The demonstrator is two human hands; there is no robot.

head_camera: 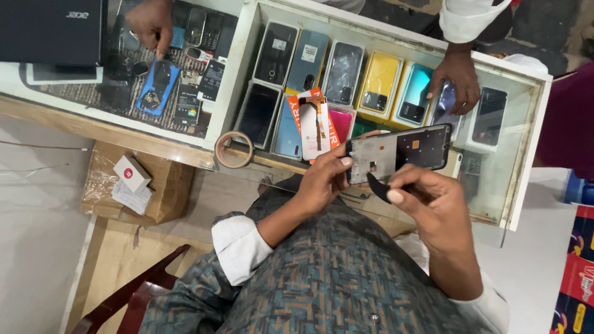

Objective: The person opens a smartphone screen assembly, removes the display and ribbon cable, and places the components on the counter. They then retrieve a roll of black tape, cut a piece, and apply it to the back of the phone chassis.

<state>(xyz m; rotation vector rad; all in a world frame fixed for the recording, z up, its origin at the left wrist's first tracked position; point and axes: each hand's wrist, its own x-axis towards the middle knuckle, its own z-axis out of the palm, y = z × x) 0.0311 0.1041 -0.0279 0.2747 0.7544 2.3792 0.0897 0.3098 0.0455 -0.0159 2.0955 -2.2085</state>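
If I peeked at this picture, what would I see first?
First, the opened phone frame in the middle, held by the person's left hand, while the right hand pokes a dark flat pick at its lower edge. Behind it, the glass counter holds rows of colourful phone backs, with other people's hands resting on top. A tape roll sits on the counter's near edge.

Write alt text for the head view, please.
Seen from above, the left hand holds an opened phone while the right hand works a dark pick at its edge, over a glass counter of phones. Two other hands rest on the counter.
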